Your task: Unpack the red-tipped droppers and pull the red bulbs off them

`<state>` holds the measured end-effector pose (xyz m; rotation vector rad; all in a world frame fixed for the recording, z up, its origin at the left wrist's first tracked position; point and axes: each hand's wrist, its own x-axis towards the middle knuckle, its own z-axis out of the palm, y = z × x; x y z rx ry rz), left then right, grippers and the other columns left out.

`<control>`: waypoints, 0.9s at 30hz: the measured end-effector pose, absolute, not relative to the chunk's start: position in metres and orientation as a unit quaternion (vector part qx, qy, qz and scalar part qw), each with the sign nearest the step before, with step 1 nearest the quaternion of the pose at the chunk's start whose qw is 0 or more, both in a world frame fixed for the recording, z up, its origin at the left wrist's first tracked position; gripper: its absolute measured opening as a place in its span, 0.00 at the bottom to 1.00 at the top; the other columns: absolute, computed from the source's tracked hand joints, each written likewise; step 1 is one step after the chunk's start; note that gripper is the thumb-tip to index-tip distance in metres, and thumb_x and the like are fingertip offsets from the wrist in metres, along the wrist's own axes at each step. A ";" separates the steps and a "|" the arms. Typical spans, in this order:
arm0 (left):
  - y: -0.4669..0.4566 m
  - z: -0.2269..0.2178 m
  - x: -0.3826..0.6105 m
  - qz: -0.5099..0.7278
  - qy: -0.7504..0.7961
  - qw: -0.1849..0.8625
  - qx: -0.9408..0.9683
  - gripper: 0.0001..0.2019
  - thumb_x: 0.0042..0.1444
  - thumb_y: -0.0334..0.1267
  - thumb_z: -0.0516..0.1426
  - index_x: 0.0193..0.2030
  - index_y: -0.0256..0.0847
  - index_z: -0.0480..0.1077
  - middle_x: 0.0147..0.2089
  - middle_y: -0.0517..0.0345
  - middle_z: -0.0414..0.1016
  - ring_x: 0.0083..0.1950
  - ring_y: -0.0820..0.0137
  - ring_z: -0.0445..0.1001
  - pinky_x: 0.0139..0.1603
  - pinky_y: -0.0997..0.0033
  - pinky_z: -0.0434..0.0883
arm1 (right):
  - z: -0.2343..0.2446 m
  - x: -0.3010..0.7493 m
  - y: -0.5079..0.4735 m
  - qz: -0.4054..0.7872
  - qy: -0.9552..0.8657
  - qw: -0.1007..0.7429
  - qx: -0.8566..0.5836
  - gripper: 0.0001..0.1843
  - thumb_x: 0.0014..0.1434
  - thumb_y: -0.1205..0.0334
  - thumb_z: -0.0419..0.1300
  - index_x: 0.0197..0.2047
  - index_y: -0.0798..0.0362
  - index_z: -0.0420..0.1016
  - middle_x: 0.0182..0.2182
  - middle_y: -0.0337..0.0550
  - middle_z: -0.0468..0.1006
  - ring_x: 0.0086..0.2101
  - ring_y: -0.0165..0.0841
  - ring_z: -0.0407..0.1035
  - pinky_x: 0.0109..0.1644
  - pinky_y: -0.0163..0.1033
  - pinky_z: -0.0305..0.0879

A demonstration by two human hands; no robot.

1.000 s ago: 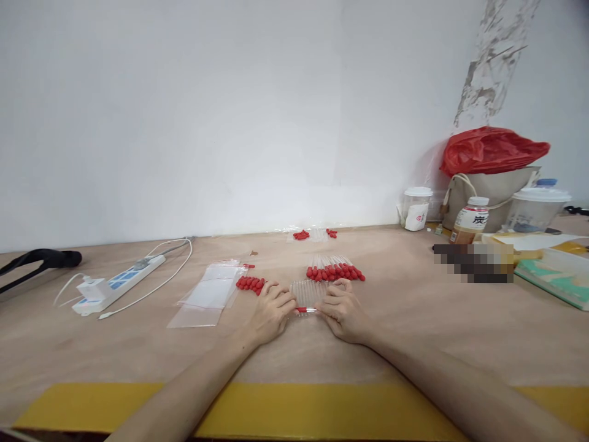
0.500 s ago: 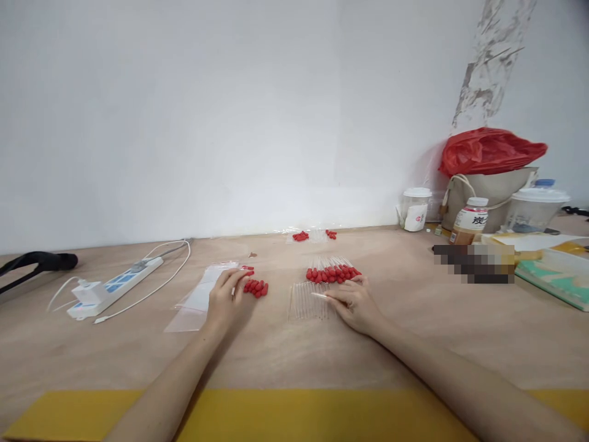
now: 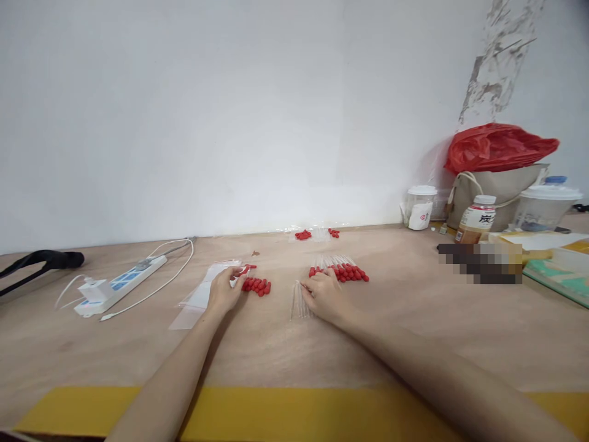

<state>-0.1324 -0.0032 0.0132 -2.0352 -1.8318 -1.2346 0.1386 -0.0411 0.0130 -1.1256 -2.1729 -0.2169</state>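
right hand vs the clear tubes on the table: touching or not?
Touching. The head view shows the right hand lying over the near end of the row of clear tubes, its fingers on them with no gap showing.

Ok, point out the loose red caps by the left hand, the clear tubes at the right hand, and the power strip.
red caps (image 3: 258, 286), head view, middle of the pile.
clear tubes (image 3: 298, 302), head view, uncovered left edge.
power strip (image 3: 120, 282), head view, blue-marked top.

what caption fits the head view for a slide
A left hand beside loose red caps, the right hand resting on clear tubes
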 end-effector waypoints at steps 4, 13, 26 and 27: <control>0.001 0.008 -0.136 -0.382 -0.590 0.039 -0.710 0.11 0.51 0.43 0.51 0.35 0.41 0.70 0.36 0.55 0.74 0.37 0.66 0.71 0.40 0.65 0.67 | 0.007 0.122 -0.038 -0.125 -0.854 0.276 -0.424 0.11 0.56 0.67 0.49 0.29 0.56 0.72 0.28 0.45 0.75 0.33 0.32 0.64 0.41 0.40 0.44; -0.038 0.030 -0.096 -0.289 -0.431 0.097 -0.850 0.22 0.51 0.51 0.52 0.50 0.43 0.65 0.53 0.52 0.65 0.56 0.62 0.60 0.56 0.60 0.57 | 0.002 0.111 -0.048 -0.082 -0.862 0.254 -0.431 0.14 0.55 0.55 0.51 0.30 0.55 0.72 0.30 0.46 0.73 0.36 0.34 0.63 0.41 0.41 0.44; -0.060 0.038 -0.099 -0.171 -0.446 0.040 -0.878 0.31 0.34 0.61 0.58 0.41 0.41 0.65 0.40 0.52 0.68 0.40 0.62 0.66 0.41 0.64 0.63 | 0.019 0.180 -0.046 -0.011 -0.744 0.280 -0.607 0.08 0.53 0.60 0.52 0.30 0.54 0.70 0.30 0.44 0.75 0.32 0.34 0.68 0.32 0.36 0.50; -0.063 0.039 -0.098 -0.168 -0.453 0.012 -0.875 0.29 0.34 0.60 0.58 0.38 0.41 0.64 0.37 0.55 0.67 0.37 0.65 0.66 0.36 0.67 0.64 | 0.017 0.186 -0.045 0.001 -0.727 0.273 -0.630 0.08 0.52 0.59 0.53 0.30 0.54 0.70 0.29 0.44 0.75 0.31 0.35 0.68 0.31 0.36 0.50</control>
